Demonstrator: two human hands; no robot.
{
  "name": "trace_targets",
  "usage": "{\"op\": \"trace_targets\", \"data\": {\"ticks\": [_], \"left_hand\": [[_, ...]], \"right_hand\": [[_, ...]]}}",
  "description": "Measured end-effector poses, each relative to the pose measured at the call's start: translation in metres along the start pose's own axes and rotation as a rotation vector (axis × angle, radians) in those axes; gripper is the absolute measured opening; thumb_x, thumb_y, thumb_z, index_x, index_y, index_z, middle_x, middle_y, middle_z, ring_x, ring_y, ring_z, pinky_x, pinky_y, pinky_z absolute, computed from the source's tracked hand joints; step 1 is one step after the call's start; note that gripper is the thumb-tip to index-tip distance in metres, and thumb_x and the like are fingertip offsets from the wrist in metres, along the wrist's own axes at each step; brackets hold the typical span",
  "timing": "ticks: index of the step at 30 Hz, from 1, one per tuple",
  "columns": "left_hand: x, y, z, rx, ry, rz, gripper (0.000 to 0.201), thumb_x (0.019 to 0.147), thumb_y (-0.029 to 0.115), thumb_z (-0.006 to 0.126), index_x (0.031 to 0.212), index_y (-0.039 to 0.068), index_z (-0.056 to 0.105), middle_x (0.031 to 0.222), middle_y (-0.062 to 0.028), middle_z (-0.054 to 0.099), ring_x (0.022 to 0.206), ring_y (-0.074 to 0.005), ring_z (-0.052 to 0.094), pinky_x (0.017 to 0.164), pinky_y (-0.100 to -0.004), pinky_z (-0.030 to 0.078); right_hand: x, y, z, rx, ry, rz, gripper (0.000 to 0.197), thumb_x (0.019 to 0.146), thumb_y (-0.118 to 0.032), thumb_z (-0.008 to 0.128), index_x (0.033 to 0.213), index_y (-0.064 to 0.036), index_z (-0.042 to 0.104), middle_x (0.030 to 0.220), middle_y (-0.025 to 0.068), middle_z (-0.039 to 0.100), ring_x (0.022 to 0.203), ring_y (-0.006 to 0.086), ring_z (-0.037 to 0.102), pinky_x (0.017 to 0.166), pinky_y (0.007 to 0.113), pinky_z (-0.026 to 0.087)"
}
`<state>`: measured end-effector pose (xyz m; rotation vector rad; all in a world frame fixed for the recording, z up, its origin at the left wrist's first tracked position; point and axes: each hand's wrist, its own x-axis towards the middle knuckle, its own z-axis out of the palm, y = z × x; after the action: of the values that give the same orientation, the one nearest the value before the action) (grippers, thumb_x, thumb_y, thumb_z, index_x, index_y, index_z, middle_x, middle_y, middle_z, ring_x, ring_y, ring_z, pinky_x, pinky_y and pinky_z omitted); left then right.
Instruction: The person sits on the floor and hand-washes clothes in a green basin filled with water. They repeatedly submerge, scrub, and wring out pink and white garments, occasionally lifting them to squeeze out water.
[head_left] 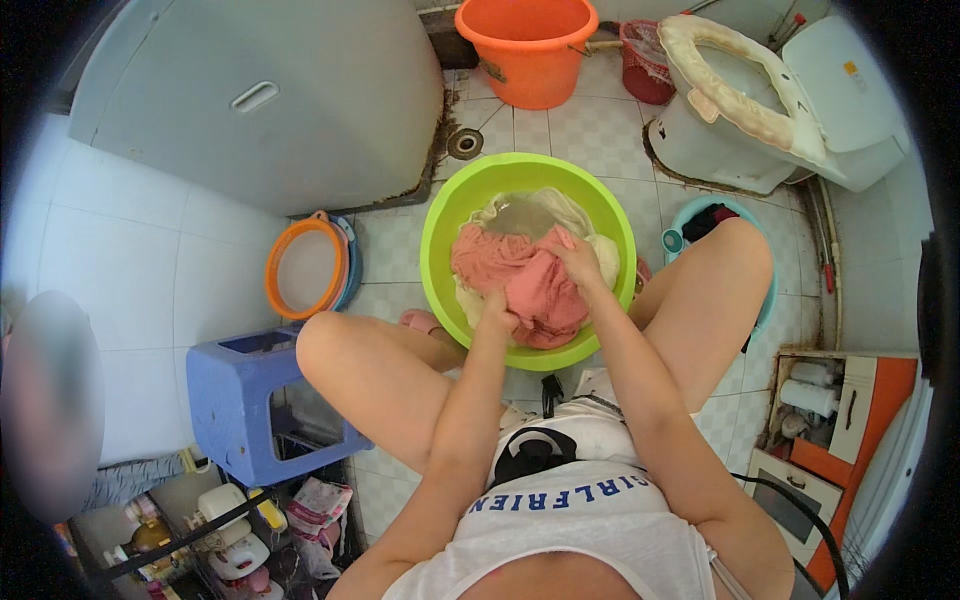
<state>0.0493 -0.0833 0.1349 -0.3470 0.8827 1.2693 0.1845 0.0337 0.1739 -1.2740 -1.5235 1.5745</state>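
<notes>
While I scan from the left, I pass an orange-rimmed sieve (306,266) leaning against the wall and a blue plastic stool (250,400) on the tiled floor, both well apart from the work. Next comes the left hand (497,316), fingers curled shut into a fist that bunches the near edge of the pink cloth (520,280). That cloth lies heaped in the green basin (440,215) on the floor between the knees, on top of a paler, whitish garment (535,210) with murky water showing behind it. Soaked like this, I judge the pink cloth to be limp, heavy for its size and somewhat slippery, so a pinch at a single edge would let it sag and drip; gathering a thick fold in a full fist, as both hands do, looks the safer hold. The right hand (577,257) sits further into the basin, fingers bent and pressed down on the upper bunch of the same cloth. Beyond, an orange bucket (527,45) stands at the top, and a toilet (770,95) at the right.
</notes>
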Motion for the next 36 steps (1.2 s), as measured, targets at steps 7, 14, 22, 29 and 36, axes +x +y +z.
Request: {"op": "trace_targets", "data": {"ticks": [7, 14, 22, 29, 36], "left_hand": [[-0.033, 0.002, 0.018, 0.008, -0.364, 0.404, 0.040, 0.095, 0.032, 0.045, 0.125, 0.007, 0.054, 0.122, -0.0092, 0.059, 0.111, -0.0253, 0.057, 0.095, -0.0437, 0.047], [-0.003, -0.029, 0.047, -0.088, -0.148, 0.118, 0.042, 0.096, 0.044, 0.042, 0.119, 0.012, 0.057, 0.109, -0.0045, 0.063, 0.096, -0.0210, 0.060, 0.087, -0.0414, 0.048], [-0.011, -0.017, 0.033, -0.014, -0.242, 0.184, 0.035, 0.092, 0.034, 0.055, 0.118, 0.010, 0.055, 0.113, -0.0059, 0.062, 0.099, -0.0206, 0.062, 0.087, -0.0407, 0.051], [-0.107, 0.026, 0.116, 0.188, 0.183, 0.546, 0.052, 0.098, 0.050, 0.037, 0.132, 0.012, 0.044, 0.131, -0.0033, 0.049, 0.119, -0.0188, 0.049, 0.101, -0.0339, 0.040], [-0.028, 0.008, 0.013, 0.092, 0.100, 0.393, 0.041, 0.100, 0.032, 0.036, 0.131, 0.008, 0.046, 0.128, -0.0100, 0.053, 0.116, -0.0242, 0.052, 0.102, -0.0389, 0.041]], "right_hand": [[-0.102, -0.081, 0.053, -0.729, -0.398, -0.308, 0.035, 0.081, -0.029, 0.053, 0.101, -0.0027, 0.064, 0.086, 0.0224, 0.066, 0.075, 0.0400, 0.064, 0.068, 0.049, 0.050], [-0.024, -0.004, 0.032, -0.990, 0.063, -0.316, 0.044, 0.087, -0.043, 0.048, 0.085, -0.0013, 0.064, 0.063, 0.0217, 0.062, 0.054, 0.0384, 0.062, 0.051, 0.050, 0.049], [-0.025, -0.017, 0.026, -0.821, 0.027, -0.053, 0.040, 0.087, -0.038, 0.053, 0.083, -0.0010, 0.066, 0.083, 0.0263, 0.065, 0.077, 0.0399, 0.064, 0.070, 0.049, 0.050], [-0.038, -0.068, 0.026, 0.328, -0.474, 0.206, 0.055, 0.083, -0.034, 0.064, 0.126, -0.0022, 0.051, 0.113, 0.0203, 0.063, 0.104, 0.0323, 0.061, 0.092, 0.036, 0.045], [-0.032, -0.049, 0.024, -0.417, -0.300, 0.198, 0.043, 0.081, -0.023, 0.067, 0.117, 0.0006, 0.060, 0.105, 0.0098, 0.066, 0.092, 0.0210, 0.063, 0.082, 0.034, 0.050]]}}
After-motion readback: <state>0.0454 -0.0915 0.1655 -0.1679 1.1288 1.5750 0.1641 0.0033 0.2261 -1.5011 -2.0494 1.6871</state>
